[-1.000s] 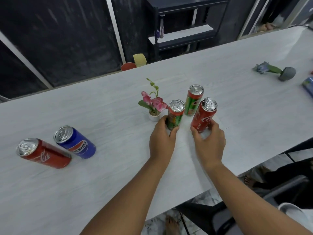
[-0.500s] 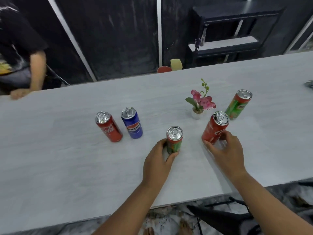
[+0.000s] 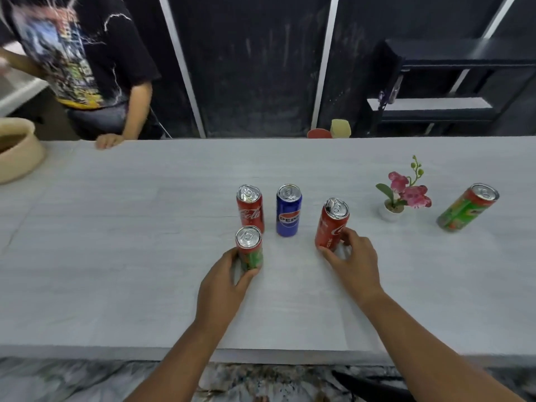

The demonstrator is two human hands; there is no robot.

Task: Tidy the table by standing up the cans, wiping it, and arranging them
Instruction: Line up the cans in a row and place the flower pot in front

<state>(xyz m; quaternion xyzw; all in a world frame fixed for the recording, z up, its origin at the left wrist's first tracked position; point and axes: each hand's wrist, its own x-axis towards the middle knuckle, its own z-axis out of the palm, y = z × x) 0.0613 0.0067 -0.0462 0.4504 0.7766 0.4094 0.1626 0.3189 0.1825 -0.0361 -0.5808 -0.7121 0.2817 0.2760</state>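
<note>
The left hand [image 3: 224,281] grips a green can [image 3: 249,248] and the right hand [image 3: 352,256] a red can [image 3: 332,224], both upright mid-worktop [image 3: 116,256], apparently to group them beside the Coke [image 3: 251,208] and Pepsi [image 3: 288,210]; another green can [image 3: 467,207] stands toward the right end.

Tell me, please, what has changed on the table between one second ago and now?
Both hands slid their cans leftward, away from the flower pot. The left hand brought the green can in front of the Coke can; the right hand brought the red can near the Pepsi can. Both grips are unchanged. The far green can stayed by the pot.
</note>
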